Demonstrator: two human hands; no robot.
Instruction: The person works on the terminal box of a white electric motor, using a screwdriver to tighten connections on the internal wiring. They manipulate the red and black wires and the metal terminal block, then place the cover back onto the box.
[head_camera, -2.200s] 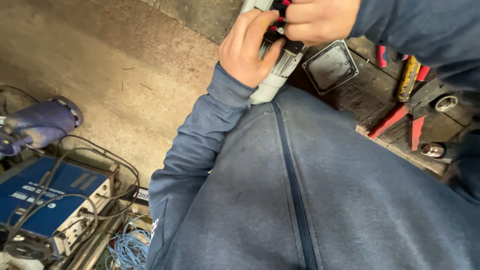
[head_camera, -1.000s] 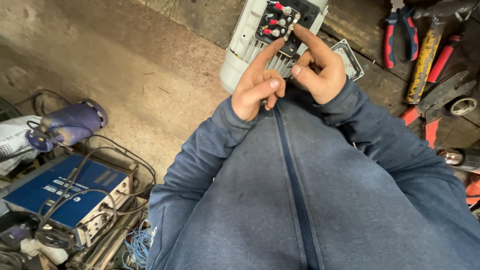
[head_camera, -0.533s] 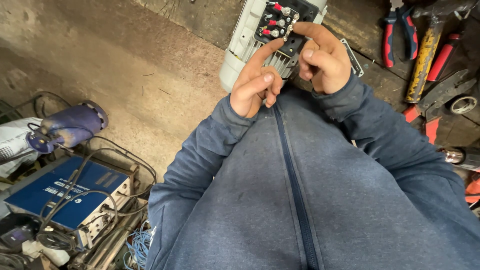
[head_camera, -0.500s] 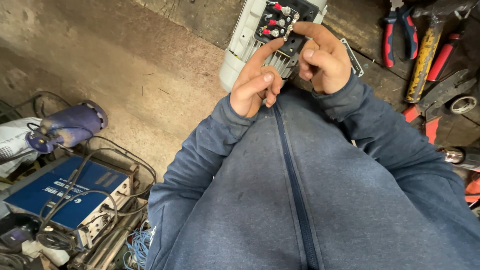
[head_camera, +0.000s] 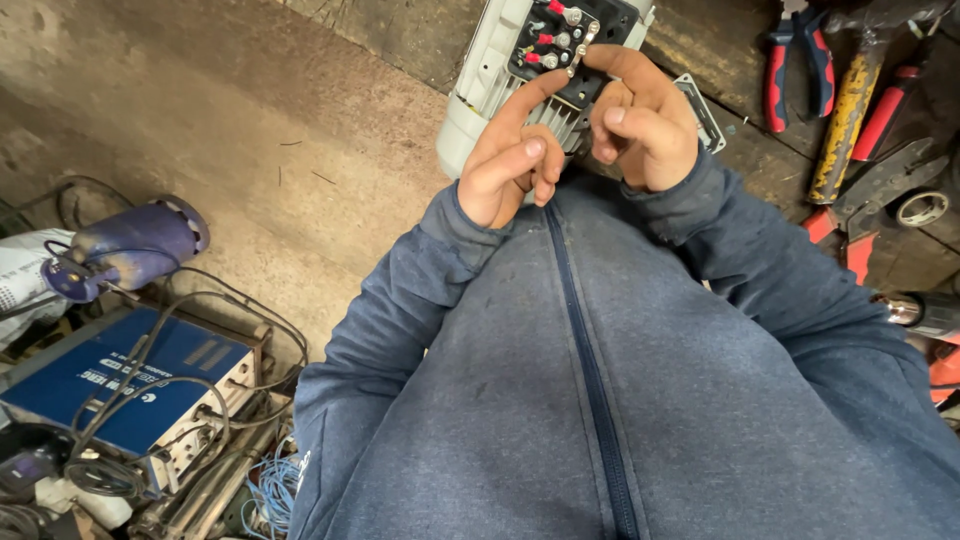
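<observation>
Hands meet close to the chest, over the zip of a blue jacket (head_camera: 560, 400). The left hand (head_camera: 508, 165) is loosely curled, its forefinger stretched up to the edge of the open terminal box (head_camera: 560, 45) on a pale grey motor (head_camera: 490, 85), seemingly to steady the motor. It grips nothing that I can make out. The right hand (head_camera: 640, 125) is half clenched beside it, forefinger arched over to touch the box's lower rim by a small metal link; whether it pinches that link cannot be told. The motor lies just beyond the fingertips, box turned up toward the camera so the studs and red-sleeved leads can be reached. A square lid (head_camera: 700, 110) (probably the box cover) sits just behind the right hand, largely hidden.

Farther right, on the dark wooden bench (head_camera: 730, 50), tools lie within easy reach: red-handled pliers (head_camera: 795, 60), a yellow hammer handle (head_camera: 840, 120), a red-handled tool (head_camera: 885, 110).

Down to the left, on the floor (head_camera: 200, 100), a blue machine (head_camera: 120, 385) stands wrapped in black cables, with a purple-blue cylinder (head_camera: 130, 245) beyond it.
</observation>
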